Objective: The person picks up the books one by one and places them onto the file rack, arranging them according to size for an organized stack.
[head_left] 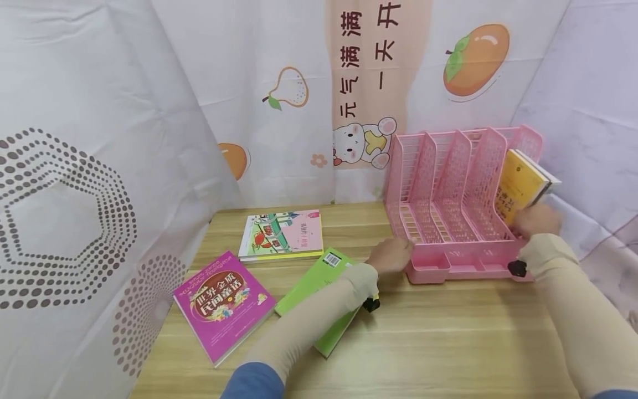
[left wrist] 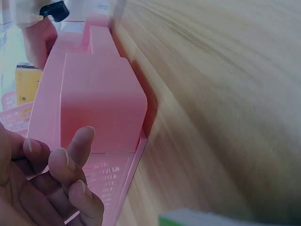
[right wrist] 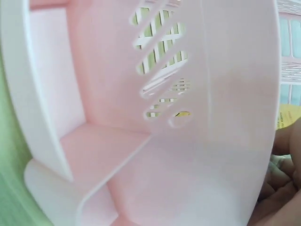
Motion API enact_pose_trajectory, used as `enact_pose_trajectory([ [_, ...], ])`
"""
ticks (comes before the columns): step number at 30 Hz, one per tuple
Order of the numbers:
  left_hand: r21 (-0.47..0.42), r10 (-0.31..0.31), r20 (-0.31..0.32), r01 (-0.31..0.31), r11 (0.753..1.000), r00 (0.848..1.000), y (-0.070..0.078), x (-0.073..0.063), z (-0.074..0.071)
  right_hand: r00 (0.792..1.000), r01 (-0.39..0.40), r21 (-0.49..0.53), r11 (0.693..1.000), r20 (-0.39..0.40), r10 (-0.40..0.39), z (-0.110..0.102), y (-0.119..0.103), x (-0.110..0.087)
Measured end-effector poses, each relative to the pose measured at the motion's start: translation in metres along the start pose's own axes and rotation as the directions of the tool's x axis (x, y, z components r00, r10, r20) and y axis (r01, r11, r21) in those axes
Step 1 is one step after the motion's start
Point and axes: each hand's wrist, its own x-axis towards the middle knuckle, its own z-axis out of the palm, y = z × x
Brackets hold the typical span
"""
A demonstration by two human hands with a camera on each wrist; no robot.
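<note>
A yellow book stands tilted in the rightmost slot of a pink file rack, with a pale-edged book against its far side. My right hand grips the lower front edge of the yellow book; in the right wrist view the rack's wall hides part of that hand. At the rack's front left corner is my left hand, its fingers loosely bent and holding nothing. The left wrist view shows those fingers in front of the rack's small front compartment.
A green book lies partly under my left forearm. To its left is a purple book, and behind lies a book with a pink and green cover. A patterned curtain closes off the back of the wooden table.
</note>
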Motion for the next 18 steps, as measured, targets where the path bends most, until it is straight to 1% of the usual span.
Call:
enact_pose_trajectory([
  [3, 0.031, 0.025, 0.027, -0.026, 0.999, 0.999, -0.001, 0.003, -0.003, 0.998, 0.068, -0.042, 0.997, -0.015, -0.069, 0.006, 0.011, 0.003],
  [5, 0.029, 0.043, 0.034, -0.044, 0.999, 0.999, -0.004, 0.004, -0.005, 0.989, 0.136, -0.091, 0.987, -0.039, -0.14, 0.007, 0.009, 0.003],
  [7, 0.014, 0.052, 0.043, -0.053, 0.998, 0.998, -0.009, 0.003, -0.007, 0.982, 0.175, -0.107, 0.979, -0.05, -0.181, 0.007, 0.005, 0.001],
  [9, 0.023, 0.064, 0.041, -0.065, 0.998, 0.997, -0.014, 0.0, -0.008, 0.977, 0.2, -0.106, 0.974, -0.06, -0.207, 0.007, 0.0, -0.002],
  [12, 0.09, 0.072, 0.024, -0.073, 0.993, 0.997, -0.024, -0.004, -0.014, 0.979, 0.191, -0.057, 0.98, -0.066, -0.194, 0.006, -0.01, -0.009],
  [15, 0.171, 0.081, -0.024, -0.076, 0.982, 0.996, -0.033, -0.006, -0.027, 0.979, 0.186, 0.008, 0.983, -0.086, -0.184, 0.003, -0.022, -0.018],
  [17, 0.197, 0.085, -0.049, -0.073, 0.978, 0.995, -0.041, -0.008, -0.035, 0.979, 0.194, 0.076, 0.978, -0.082, -0.188, 0.002, -0.032, -0.023],
  [18, 0.196, 0.077, -0.059, -0.064, 0.979, 0.995, -0.044, -0.009, -0.039, 0.979, 0.195, 0.098, 0.976, -0.082, -0.188, 0.003, -0.036, -0.025],
])
